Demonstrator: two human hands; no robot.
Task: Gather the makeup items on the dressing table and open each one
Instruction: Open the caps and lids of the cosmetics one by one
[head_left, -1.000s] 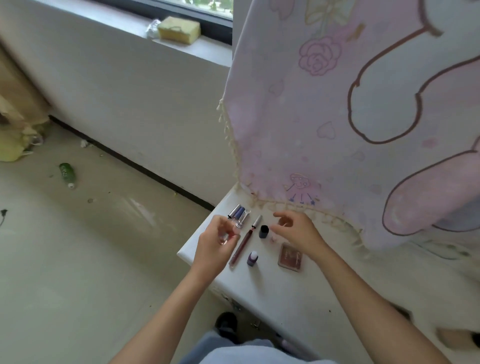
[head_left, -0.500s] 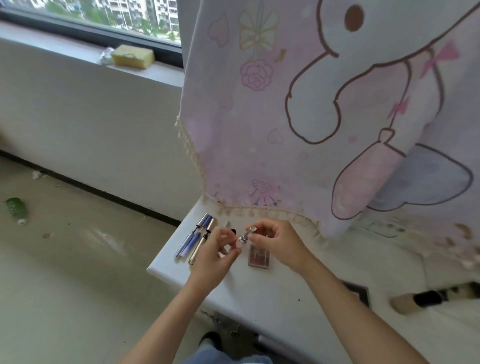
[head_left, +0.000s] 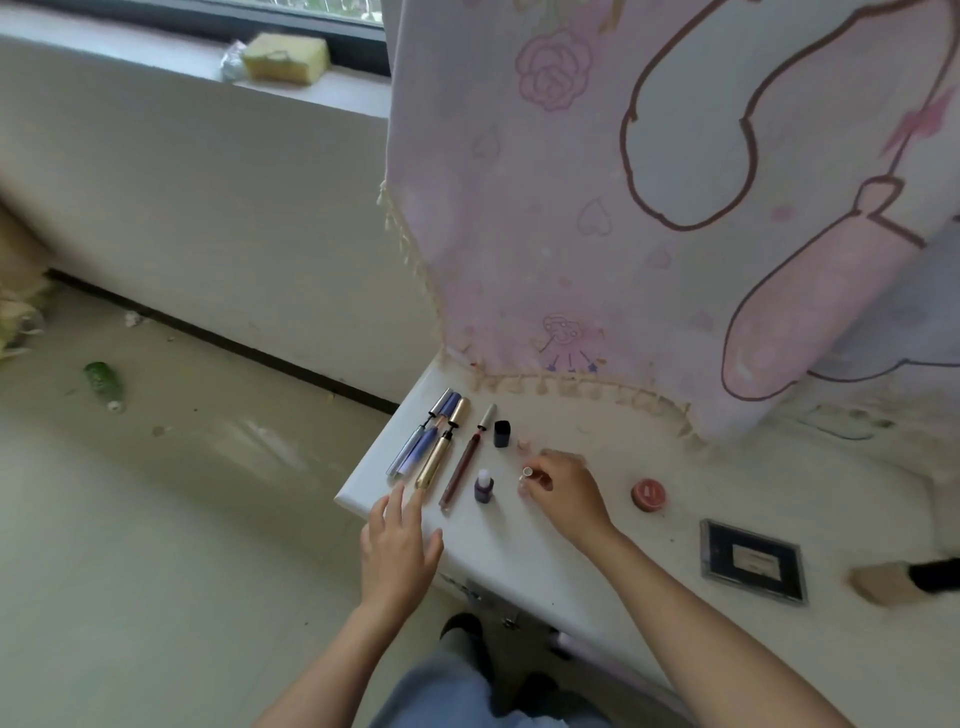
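Left hand (head_left: 402, 545) is spread flat and holding nothing, fingertips right by the end of the gold tube (head_left: 441, 453) at the bench (head_left: 509, 551) corner. Right hand (head_left: 563, 491) pinches a tiny silver-topped vial (head_left: 527, 474), just right of the purple bottle (head_left: 483, 486).

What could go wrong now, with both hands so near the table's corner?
The left hand is beside the gold tube, which lies near the table edge; a nudge could roll it off. The right hand, pinching a small clear piece, works beside the upright purple bottle and might tip it.
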